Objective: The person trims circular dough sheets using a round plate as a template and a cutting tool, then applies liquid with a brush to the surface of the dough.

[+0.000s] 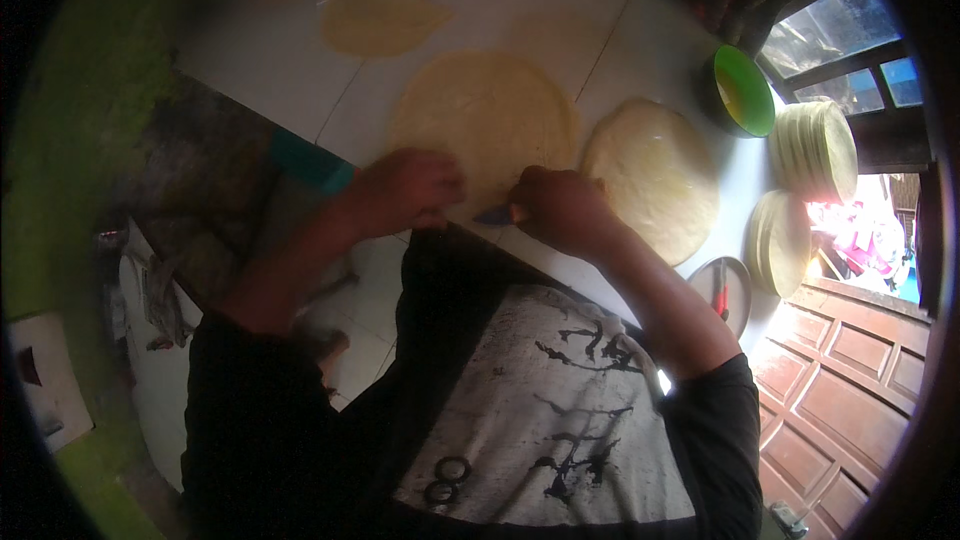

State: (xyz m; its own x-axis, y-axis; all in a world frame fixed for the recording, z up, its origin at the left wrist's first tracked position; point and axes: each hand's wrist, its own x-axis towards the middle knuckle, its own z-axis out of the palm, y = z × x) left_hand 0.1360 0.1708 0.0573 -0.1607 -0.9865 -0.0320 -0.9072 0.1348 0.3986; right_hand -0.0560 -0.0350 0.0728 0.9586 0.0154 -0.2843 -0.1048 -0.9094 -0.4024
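A thin round sheet of dough (pixel 484 101) lies flat on the white tiled table (pixel 255 67) before me. My right hand (pixel 562 206) grips a small tool with a blue blade (pixel 492 216), probably a knife; its point faces left at the sheet's near edge. My left hand (pixel 412 187) rests at the near left edge of the same sheet, fingers bent. Blur hides whether those fingers pinch the dough. To the right of my right hand sits a thicker, pale round of dough (pixel 656 180), perhaps several layers.
Farther back lies a smaller dough piece (pixel 379 19). On the right stand a green bowl (pixel 742 94), a tall stack of pale discs (pixel 814 150), a shorter stack (pixel 780 244), and a plate (pixel 739 289) holding a red-handled tool (pixel 721 301). A teal object (pixel 311 160) is by the table's near edge.
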